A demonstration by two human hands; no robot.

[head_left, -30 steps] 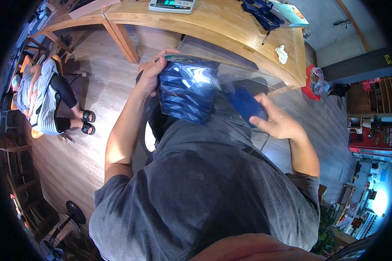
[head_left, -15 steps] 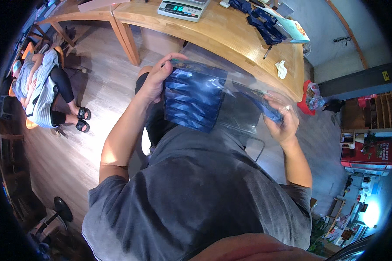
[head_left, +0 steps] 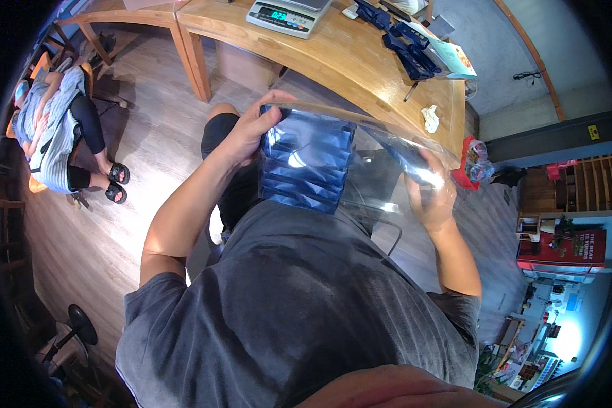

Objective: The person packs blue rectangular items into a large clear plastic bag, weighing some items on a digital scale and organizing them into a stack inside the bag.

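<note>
A stack of shiny dark blue packets lies inside a large clear plastic bag in front of my chest. My left hand is closed on the stack's upper left corner, thumb on top. Off to the right, a single dark blue packet slants away from the stack under the film. My right hand pinches its far end, with clear film over the fingers; glare partly hides the grip. Bag and packets are held in the air, between my body and the wooden table.
On the table stand a digital scale, several dark blue packets, a pale green printed box and a crumpled tissue. A red bin stands past the table's right end. Another person sits at left, near a fan.
The stack has tilted, so more of its top faces up. My right hand has shifted slightly down and left, and the bag film is stretched wider. The scale's display has changed.
</note>
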